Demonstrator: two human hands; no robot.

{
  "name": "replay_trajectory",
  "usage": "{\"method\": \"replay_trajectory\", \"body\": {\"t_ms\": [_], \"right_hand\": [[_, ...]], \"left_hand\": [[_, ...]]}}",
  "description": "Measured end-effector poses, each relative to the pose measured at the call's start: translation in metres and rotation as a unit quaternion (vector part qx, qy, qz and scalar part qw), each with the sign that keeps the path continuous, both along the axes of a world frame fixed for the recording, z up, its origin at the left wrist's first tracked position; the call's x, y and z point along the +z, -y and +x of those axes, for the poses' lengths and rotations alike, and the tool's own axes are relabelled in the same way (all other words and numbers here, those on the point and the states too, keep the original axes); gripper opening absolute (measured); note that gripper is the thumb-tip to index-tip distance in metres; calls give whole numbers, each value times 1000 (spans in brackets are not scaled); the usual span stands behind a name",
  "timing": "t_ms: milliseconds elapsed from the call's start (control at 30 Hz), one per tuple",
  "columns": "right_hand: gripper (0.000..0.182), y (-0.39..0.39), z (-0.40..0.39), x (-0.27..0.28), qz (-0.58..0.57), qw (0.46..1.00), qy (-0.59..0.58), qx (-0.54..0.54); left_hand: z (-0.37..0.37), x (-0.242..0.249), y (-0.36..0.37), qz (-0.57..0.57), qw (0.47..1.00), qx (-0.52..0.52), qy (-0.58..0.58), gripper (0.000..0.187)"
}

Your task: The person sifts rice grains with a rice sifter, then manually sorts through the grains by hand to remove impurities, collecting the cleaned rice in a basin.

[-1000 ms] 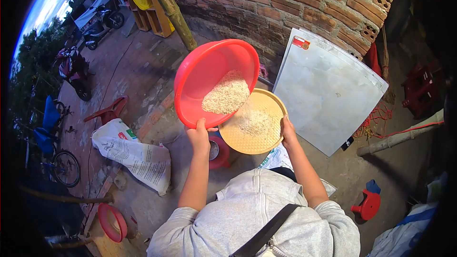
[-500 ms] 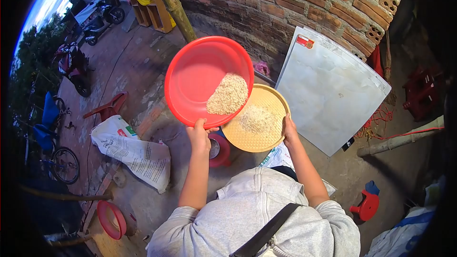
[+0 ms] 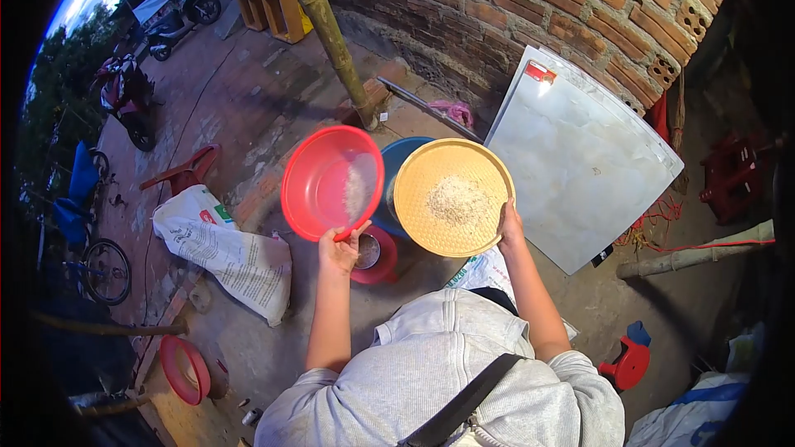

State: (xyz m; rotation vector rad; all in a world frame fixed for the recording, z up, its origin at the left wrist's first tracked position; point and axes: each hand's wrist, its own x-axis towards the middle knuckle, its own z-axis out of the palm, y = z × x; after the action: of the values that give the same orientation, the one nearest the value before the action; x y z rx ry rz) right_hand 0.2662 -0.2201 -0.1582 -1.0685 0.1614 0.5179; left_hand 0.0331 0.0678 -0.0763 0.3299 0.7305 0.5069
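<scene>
My left hand (image 3: 338,250) grips the near rim of a red basin (image 3: 319,186), which is tilted toward the right; a blurred pale patch of grain (image 3: 358,188) lies on its right side. In my right hand (image 3: 511,228) is the right rim of a round yellow woven tray (image 3: 414,203). A loose heap of pale flakes (image 3: 457,201) rests on the tray. Behind and between the two vessels, a blue basin (image 3: 403,153) shows in part. Below the red basin stands a red container (image 3: 383,269) with something pale inside.
A white sack (image 3: 228,252) and a broken red chair (image 3: 186,170) lie to the left. A bamboo pole (image 3: 327,29) rises ahead. Large grey panels (image 3: 584,161) lean by the brick wall (image 3: 530,8). At the right are a red stool (image 3: 631,364) and a bamboo pole (image 3: 696,250).
The red basin has moved down and left, away from the tray, and its large grain pile is now a small blurred patch. The blue basin has come into view.
</scene>
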Motion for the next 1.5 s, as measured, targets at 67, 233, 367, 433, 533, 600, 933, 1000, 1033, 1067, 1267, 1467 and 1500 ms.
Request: {"method": "replay_trajectory", "body": {"t_ms": [67,233,367,433,533,600,933,1000,1033,1067,1267,1467,1500], "right_hand": [[52,0,-1,0,17,1000,-14,-7],[47,2,6,-13,11,999,33,4],[43,-8,0,-23,13,996,-27,-85],[44,-11,-2,-19,7,998,-32,-59],[44,-14,-1,-19,-4,999,-36,-26],[44,-20,-6,-11,-10,994,-79,-80],[48,-18,-8,-18,6,998,-57,-30],[50,-19,-12,-5,-40,998,-25,-39],[51,-20,-14,0,-82,996,2,-47],[51,-19,-15,2,-87,995,2,-47],[52,-10,-22,-6,-93,994,-28,52],[52,-12,-26,-1,-97,994,-22,56],[51,-13,-27,4,-105,993,-23,46]], "left_hand": [[-17,-17,-13,-179,980,50,72,48],[-50,-77,-23,-214,960,142,109,47],[-79,-130,-27,-125,970,197,-60,45],[-99,-156,-27,-144,961,221,-81,44],[-128,-206,-20,-180,942,276,-57,42],[-152,-239,-17,-198,937,284,-54,41],[-209,-309,27,-214,873,388,-203,45],[-220,-332,17,-329,847,377,-180,47],[-225,-337,16,-434,809,363,-158,49],[-226,-344,20,-439,807,362,-160,49],[-223,-372,27,-447,825,284,-199,44],[-222,-384,30,-348,860,319,-193,44],[-216,-379,29,-327,868,318,-196,43]]}}
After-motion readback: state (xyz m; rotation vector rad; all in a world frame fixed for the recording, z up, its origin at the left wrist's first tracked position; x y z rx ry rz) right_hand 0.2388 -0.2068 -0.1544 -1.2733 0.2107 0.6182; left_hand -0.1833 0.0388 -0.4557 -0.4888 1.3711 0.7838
